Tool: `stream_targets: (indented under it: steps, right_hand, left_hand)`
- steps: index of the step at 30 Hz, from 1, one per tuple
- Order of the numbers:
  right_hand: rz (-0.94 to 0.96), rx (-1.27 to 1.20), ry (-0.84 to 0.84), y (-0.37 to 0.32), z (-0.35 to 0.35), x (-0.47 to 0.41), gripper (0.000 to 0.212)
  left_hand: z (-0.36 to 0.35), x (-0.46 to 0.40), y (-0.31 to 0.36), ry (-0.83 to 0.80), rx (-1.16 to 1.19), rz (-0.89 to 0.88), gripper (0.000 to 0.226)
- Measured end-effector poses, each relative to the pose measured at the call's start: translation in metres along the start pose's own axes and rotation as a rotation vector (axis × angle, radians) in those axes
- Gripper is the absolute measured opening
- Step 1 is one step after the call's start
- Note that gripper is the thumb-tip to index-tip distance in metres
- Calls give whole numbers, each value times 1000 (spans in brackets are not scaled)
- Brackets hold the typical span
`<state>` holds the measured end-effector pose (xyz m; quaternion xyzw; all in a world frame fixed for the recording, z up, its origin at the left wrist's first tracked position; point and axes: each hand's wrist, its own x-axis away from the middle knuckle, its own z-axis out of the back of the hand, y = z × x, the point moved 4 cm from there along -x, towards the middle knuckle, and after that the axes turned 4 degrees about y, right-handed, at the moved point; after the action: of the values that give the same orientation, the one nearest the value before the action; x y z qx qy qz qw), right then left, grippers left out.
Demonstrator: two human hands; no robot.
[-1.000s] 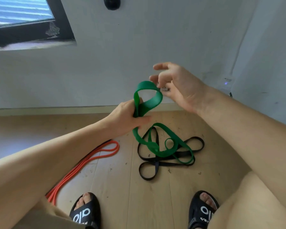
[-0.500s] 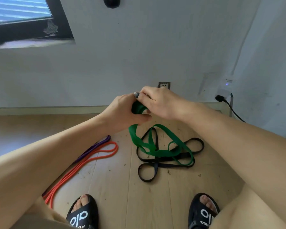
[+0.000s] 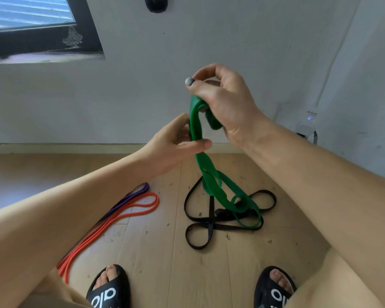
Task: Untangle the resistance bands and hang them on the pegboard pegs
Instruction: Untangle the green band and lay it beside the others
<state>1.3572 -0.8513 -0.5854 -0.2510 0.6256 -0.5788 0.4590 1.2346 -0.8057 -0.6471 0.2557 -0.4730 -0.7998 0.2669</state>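
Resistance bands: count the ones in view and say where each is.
4. The green band hangs from both hands, its lower end on the black band on the floor; the orange band and purple band lie left, partly behind the left arm.

Wood floor (image 3: 147,252) bears black (image 3: 200,223), orange (image 3: 111,221), seemingly purple bands (image 3: 129,197).

Four resistance bands — one green band (image 3: 210,176), one black band (image 3: 209,225), one orange band (image 3: 111,221) and one purple band (image 3: 129,197). Two hands — the left hand (image 3: 176,143) and the right hand (image 3: 225,103). Two black sandals (image 3: 108,290) on the floor (image 3: 160,252), one per foot.
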Motion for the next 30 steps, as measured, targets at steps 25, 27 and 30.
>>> stream_targets:
  steps: [25,27,30]
  right_hand:
    - [-62,52,81,15,34,-9,10]
    - [-72,34,25,14,32,-8,9]
    - [-61,42,-10,13,29,-6,8]
  left_hand:
    - [25,7,6,-90,-102,50,28]
    - [23,8,2,-118,-161,40,32]
    - [21,6,-3,-126,-221,8,29]
